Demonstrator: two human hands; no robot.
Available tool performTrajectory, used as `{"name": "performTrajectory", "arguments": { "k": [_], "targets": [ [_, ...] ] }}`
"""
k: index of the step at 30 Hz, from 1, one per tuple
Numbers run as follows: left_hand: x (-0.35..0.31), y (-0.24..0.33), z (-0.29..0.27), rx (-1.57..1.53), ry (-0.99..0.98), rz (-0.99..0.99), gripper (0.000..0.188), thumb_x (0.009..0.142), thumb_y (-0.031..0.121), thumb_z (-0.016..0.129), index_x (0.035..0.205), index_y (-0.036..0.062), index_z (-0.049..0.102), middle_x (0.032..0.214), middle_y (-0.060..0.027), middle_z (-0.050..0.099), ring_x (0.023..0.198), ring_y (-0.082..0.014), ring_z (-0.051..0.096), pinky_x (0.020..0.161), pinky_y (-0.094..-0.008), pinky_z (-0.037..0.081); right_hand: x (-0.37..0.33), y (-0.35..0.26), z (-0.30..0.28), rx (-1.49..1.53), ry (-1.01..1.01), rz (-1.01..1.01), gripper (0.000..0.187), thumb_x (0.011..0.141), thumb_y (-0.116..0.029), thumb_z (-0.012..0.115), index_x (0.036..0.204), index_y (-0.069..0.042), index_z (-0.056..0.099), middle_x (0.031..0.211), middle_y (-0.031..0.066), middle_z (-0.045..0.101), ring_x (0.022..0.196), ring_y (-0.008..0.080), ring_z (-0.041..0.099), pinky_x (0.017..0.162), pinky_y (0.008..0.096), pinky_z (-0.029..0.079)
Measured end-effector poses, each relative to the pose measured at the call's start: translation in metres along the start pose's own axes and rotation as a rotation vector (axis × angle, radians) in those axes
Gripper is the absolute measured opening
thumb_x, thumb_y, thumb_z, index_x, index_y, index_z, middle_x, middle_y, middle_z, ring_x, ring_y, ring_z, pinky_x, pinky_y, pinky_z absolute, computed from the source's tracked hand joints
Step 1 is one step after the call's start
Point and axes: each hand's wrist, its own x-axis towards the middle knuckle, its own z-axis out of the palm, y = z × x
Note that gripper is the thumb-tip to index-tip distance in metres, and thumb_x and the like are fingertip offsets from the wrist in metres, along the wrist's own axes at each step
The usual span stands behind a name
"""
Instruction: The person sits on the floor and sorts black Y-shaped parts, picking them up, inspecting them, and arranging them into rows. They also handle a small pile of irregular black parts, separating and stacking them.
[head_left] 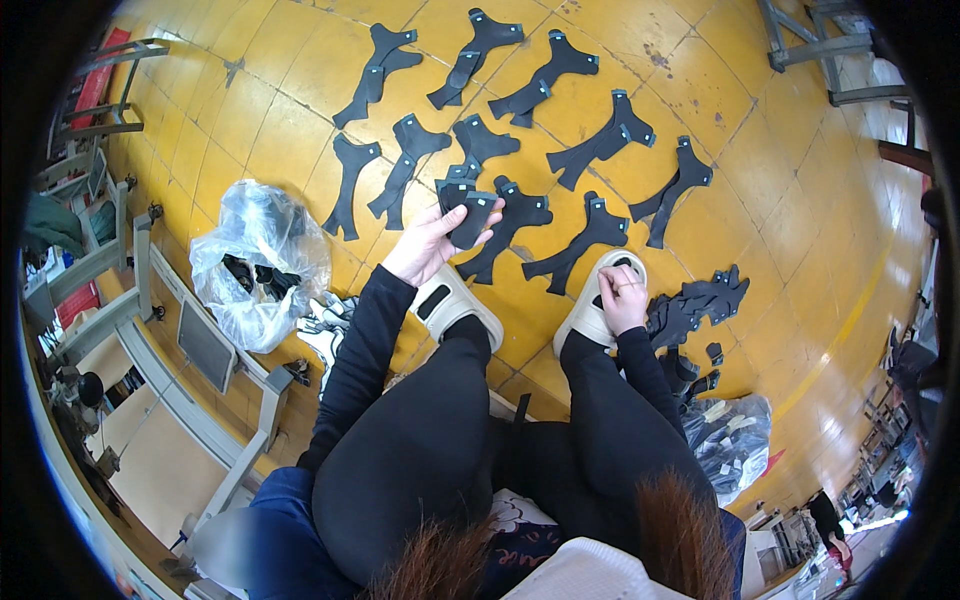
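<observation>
My left hand [428,243] is closed around a few small black fabric pieces [474,220] with little pale labels, held above the floor in front of my left sandal. My right hand [624,298] hovers over my right sandal [592,315]; its fingers are curled together, and I cannot make out whether anything small is between them. Ahead of me, several flat black Y-shaped fabric pieces [607,138] lie in loose rows, many with small labels at their ends. One such piece [520,210] lies just beyond my left hand, partly covered by it.
A clear plastic bag [262,325] with dark items stands at the left, beside white-and-black pieces [325,328]. To the right lie an overlapping pile of black pieces [690,308] and another plastic bag [735,440]. Grey metal frames [130,320] line the left side of the yellow tiled floor [780,215].
</observation>
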Motion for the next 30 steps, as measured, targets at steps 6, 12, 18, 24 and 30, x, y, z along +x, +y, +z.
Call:
{"name": "performTrajectory", "arguments": {
  "k": [6,12,18,24,30],
  "targets": [
    [0.001,-0.002,0.006,-0.055,0.018,-0.026,0.036,0.1,0.018,0.045,0.132,0.0016,0.043,0.134,-0.019,0.05,0.118,-0.0261,0.056,0.093,-0.0366,0.052,0.0,-0.002,-0.001,-0.014,-0.024,0.05,0.005,0.08,-0.006,0.067,0.084,-0.006,0.064,0.072,0.0079,0.058,0.066,0.0252,0.056,0.06,0.036,0.044],
    [0.008,-0.015,0.019,-0.05,0.062,-0.13,0.034,0.1,0.019,0.045,0.129,0.0014,0.043,0.127,-0.0152,0.055,0.116,-0.0252,0.057,0.094,-0.0447,0.052,0.026,-0.041,-0.002,0.379,-0.094,0.317,0.022,0.085,-0.012,0.066,0.106,-0.004,0.066,0.083,0.006,0.063,0.07,0.0123,0.055,0.067,0.0256,0.046],
    [0.021,-0.056,0.029,-0.042,0.098,-0.237,0.028,0.099,0.017,0.048,0.122,0.0026,0.049,0.119,-0.0087,0.057,0.108,-0.0196,0.059,0.093,-0.0447,0.052,0.069,-0.082,0.018,0.725,-0.308,0.391,0.026,0.086,-0.009,0.067,0.111,-0.002,0.063,0.086,-0.0013,0.061,0.074,0.0048,0.054,0.069,0.02,0.045],
    [0.023,-0.077,0.026,0.05,0.144,-0.287,0.028,0.096,0.016,0.052,0.123,0.0062,0.049,0.119,-0.0079,0.057,0.108,-0.0188,0.058,0.09,-0.0423,0.052,0.059,-0.082,0.007,0.575,-0.422,0.596,0.017,0.082,-0.014,0.072,0.089,0.0,0.066,0.077,0.0033,0.066,0.067,0.0079,0.058,0.062,0.0237,0.047],
    [0.023,-0.103,0.026,0.233,0.132,-0.297,0.027,0.095,0.021,0.057,0.118,0.0067,0.056,0.109,-0.0041,0.062,0.103,-0.0133,0.059,0.085,-0.0351,0.053,0.035,-0.064,0.016,0.712,-0.219,0.479,0.01,0.083,-0.009,0.07,0.089,-0.001,0.067,0.074,0.0003,0.063,0.067,0.0068,0.056,0.062,0.022,0.044]
  ]
}}
